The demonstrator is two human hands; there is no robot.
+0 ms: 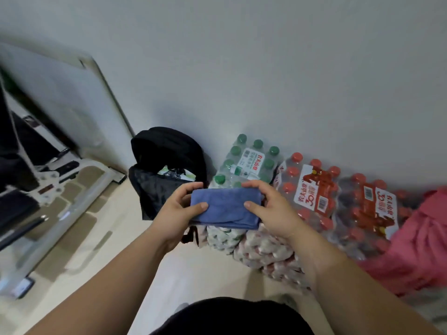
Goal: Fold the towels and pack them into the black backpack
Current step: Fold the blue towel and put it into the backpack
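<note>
The person holds a folded blue towel (pixel 225 209) in the air. The left hand (pixel 180 211) grips its left end and the right hand (pixel 271 209) its right end, with thumbs on top and fingers curled over the far edge. It hangs above the green-cap pack (pixel 249 163) of bottles, just right of the backpack (pixel 167 160). The backpack stands on the floor (pixel 193 267) against the wall (pixel 266 68), its mouth open.

My worry is the fold. Only the two grips keep it together, and the near edge shows loose layers sagging. If one hand lets go to hold the bag open, the bundle could flop apart. The backpack's mouth looks slack and partly filled, so the towel might snag on the rim or crumple going in.

I can't make out what already lies in the backpack beyond something pale and something dark and crinkly. The towel's underside is hidden. The pink cloth (pixel 420 238) past the red-cap pack (pixel 314 189) is cut off at the edge, so I can't tell whether it is another towel. The left of the room is blurred.
</note>
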